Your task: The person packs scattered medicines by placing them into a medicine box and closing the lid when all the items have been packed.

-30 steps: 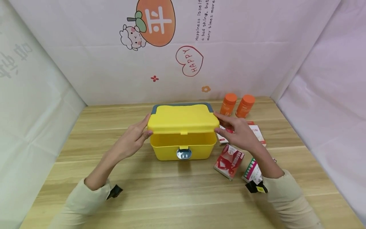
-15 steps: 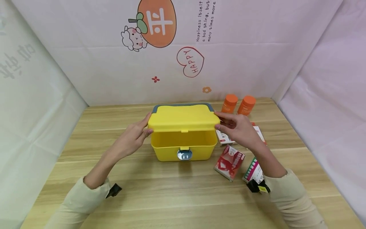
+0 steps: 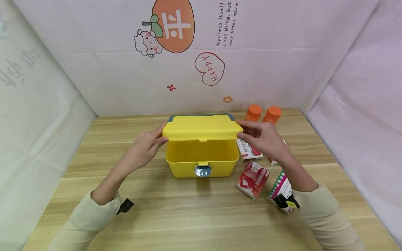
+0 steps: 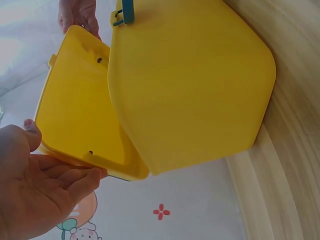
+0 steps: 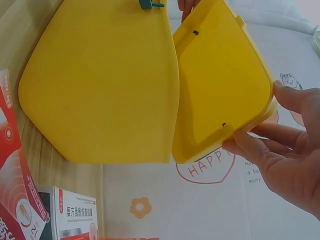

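Note:
A yellow storage box (image 3: 182, 170) stands on the wooden table with its lid (image 3: 202, 128) raised partway. My left hand (image 3: 142, 149) grips the lid's left side, thumb at the front corner and fingers farther back. At the opposite end, my right hand (image 3: 267, 140) holds the lid the same way. The left wrist view shows the underside of the lid (image 4: 80, 105) between the thumb and fingers of my left hand (image 4: 45, 187). A grey-blue latch (image 3: 203, 170) hangs on the box's front. The visible part of the interior shows only bare yellow walls.
Right of the box lie a red medicine box (image 3: 252, 179), a white medicine box (image 3: 248, 150) and a green-and-magenta striped box (image 3: 282, 191). My right hand partly covers another carton (image 3: 274, 161). Two orange-capped bottles (image 3: 253, 111) stand near the back wall cloth (image 3: 267, 62).
Both hands have lifted the lid's front edge a little, so the gap above the box has widened. The box and the medicine boxes stay in place.

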Demonstrator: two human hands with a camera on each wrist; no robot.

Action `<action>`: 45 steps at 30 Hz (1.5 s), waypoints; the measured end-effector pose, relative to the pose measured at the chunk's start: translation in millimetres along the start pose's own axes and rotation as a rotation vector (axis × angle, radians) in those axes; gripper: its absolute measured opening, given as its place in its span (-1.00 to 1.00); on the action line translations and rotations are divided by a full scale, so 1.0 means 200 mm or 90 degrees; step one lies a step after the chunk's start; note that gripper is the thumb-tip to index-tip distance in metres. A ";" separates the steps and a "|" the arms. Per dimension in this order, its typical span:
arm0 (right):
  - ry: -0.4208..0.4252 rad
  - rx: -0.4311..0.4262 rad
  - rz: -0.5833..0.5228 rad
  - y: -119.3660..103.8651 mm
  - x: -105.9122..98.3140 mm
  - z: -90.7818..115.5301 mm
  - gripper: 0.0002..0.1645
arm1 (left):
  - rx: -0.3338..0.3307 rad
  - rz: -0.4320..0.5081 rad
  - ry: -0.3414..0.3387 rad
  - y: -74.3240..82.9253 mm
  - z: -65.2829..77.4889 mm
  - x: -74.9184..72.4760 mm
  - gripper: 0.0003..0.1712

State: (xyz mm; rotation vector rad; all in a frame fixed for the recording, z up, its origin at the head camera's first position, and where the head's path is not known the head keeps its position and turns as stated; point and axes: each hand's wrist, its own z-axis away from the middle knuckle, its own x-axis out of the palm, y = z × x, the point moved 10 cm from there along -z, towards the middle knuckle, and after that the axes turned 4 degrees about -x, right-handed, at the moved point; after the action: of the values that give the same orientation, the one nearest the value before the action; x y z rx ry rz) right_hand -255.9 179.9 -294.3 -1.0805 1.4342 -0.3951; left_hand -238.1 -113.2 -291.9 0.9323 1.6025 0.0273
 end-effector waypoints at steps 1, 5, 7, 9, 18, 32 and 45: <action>-0.002 -0.001 -0.002 0.00 0.00 0.00 -0.42 | -0.002 0.000 -0.003 0.00 0.00 0.00 -0.31; -0.010 0.005 -0.005 0.00 0.00 -0.01 -0.41 | -0.015 -0.003 -0.010 -0.01 -0.01 0.00 -0.32; -0.010 0.011 -0.005 0.00 -0.01 -0.01 -0.41 | -0.021 -0.005 -0.010 -0.01 -0.02 0.00 -0.33; -0.012 0.023 -0.005 0.00 -0.01 -0.02 -0.40 | -0.028 -0.008 -0.010 -0.01 -0.02 -0.01 -0.33; -0.026 0.022 -0.009 -0.01 -0.02 -0.04 -0.41 | -0.051 -0.035 -0.001 -0.02 -0.05 -0.03 -0.30; -0.045 0.008 0.038 -0.05 -0.04 -0.08 -0.41 | -0.049 -0.030 0.031 -0.01 -0.08 -0.09 -0.39; -0.052 0.008 0.063 -0.06 -0.06 -0.11 -0.41 | -0.037 -0.024 0.084 0.00 -0.10 -0.14 -0.45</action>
State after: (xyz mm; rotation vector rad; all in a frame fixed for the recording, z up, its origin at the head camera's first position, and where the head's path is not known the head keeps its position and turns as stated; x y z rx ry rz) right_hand -273.5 174.6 -272.9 -1.0004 1.4055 -0.2854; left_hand -255.9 -121.0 -263.4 0.8703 1.7326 0.1100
